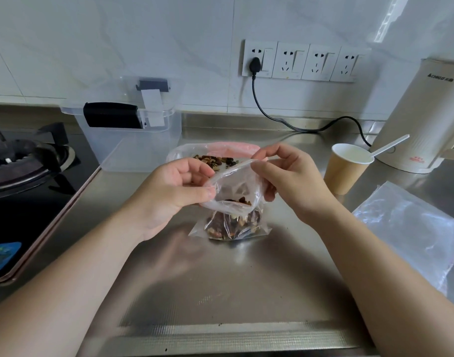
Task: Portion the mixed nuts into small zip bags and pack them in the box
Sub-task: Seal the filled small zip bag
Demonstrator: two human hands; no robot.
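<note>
Small zip bag: clear plastic, standing on the steel counter at centre, its lower part filled with mixed nuts; mouth open and not yet sealed. Judged to be a portion already filled, with closing the next step

Left hand: grasping the left side of the bag's mouth, thumb and fingers pinched on the rim

Right hand: pinching the upper right edge of the same mouth, lifting the film up and back; both hands hold the bag, neither is free

Nut supply: a loose heap of nuts lying on a larger clear bag with a pink patch, just behind the hands; a fair amount is left, so more portions appear to remain

Storage box: clear plastic with black latch handles, lid raised at the back, standing left of the supply beside the gas hob. No packed bag can be made out inside it, though the walls are translucent and the floor is partly hidden; packing looks not yet begun

Spare zip bags: flat, empty, lying well to the right on the counter

Paper cup: right rear, holding a white plastic spoon, presumably the scoop

Electric kettle: cream body, far right, its cord running to the wall sockets

Progress, as judged: one portion filled but unsealed, nothing boxed, most of the task outstanding
</note>
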